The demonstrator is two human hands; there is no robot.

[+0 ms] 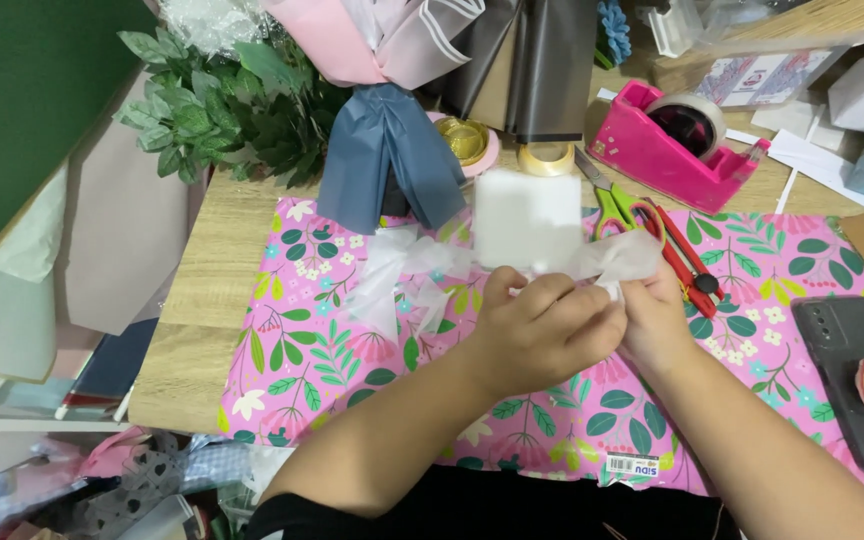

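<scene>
Surroundings: a pink floral wrapping sheet [352, 340] is spread over the wooden desk [202, 300]; a pink tape dispenser [667, 145] stands beyond it, with green-handled scissors [614, 205] and a red cutter [687, 262] laid just beside the hands.
Back of desk: folded papers in pink, grey and blue [387, 155] are stacked against green leaves [212, 110]; a gold ribbon roll [464, 140] and a clear tape roll [546, 158] are seen between them.
Right edge: a dark phone [852, 375] is laid on the floral sheet, well apart from the hands.
In the way: the scissors' handles are partly covered by the white tissue paper [527, 220].
Hard to make out: the tissue's lower edge is hidden behind the knuckles (fingertips not visible); the tissue is blurred, its folds uncertain.
Left hand [542, 330]: curled closed, tissue pinched at the gathered middle.
Right hand [652, 315]: closed likewise, touching the left, tissue gripped just beside it.
Tissue position: held above the floral sheet, spread to both sides and upward from the hands.
</scene>
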